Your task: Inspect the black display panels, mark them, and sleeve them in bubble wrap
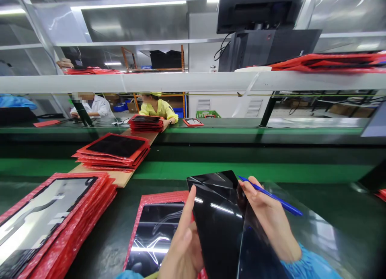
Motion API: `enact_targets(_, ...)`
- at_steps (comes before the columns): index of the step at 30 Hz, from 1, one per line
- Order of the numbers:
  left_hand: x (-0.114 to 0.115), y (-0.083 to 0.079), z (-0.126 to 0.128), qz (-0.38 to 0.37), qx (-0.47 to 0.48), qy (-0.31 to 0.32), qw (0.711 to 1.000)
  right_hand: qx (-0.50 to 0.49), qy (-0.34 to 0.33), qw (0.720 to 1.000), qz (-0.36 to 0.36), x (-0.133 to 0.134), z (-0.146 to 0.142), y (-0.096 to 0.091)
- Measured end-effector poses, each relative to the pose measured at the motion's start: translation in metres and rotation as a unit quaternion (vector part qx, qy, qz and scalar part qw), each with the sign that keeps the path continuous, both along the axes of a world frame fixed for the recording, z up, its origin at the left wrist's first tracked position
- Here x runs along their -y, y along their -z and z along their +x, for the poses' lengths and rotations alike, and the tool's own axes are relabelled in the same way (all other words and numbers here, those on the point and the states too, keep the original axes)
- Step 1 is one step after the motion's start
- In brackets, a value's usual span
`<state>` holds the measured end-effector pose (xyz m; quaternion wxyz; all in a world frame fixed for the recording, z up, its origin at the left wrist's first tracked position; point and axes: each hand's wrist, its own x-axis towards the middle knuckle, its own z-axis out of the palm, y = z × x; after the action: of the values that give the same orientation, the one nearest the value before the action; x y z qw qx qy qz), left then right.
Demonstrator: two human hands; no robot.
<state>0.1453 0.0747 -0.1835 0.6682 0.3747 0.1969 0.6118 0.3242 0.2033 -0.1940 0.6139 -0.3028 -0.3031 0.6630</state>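
A glossy black display panel is held up tilted in front of me, with ceiling lights mirrored in it. My left hand grips its left edge, thumb along the front. At the right edge, my right hand has its fingertips by the panel's upper corner and holds a blue pen across its fingers. Below the panel, a second black display panel lies on a red bubble-wrap pouch, partly hidden by my left hand. A clear sheet shows right of my right hand.
Left stands a stack of red bubble-wrap pouches with a panel on top. Another pouch stack sits on a wooden board. A co-worker in yellow handles a farther stack. A white shelf beam crosses overhead.
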Motion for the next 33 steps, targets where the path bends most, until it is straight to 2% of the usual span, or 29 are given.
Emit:
enact_targets(6,-0.005,-0.010,0.001,-0.036,0.059,0.001,0.998,-0.016,0.051,0.996,-0.075,0.002,-0.005,-0.008)
enact_targets(15,-0.002,-0.014,0.002,-0.085,0.100,-0.021,0.991,-0.005,0.037,0.995,-0.098,-0.002,-0.004,-0.008)
enact_targets(23,-0.001,-0.017,0.004,-0.117,0.072,-0.042,0.990,0.025,0.056,0.994,-0.087,0.000,-0.005,-0.005)
enact_targets(33,0.004,-0.004,0.002,-0.077,0.063,-0.028,0.995,0.022,0.053,0.998,-0.034,0.009,-0.002,-0.008)
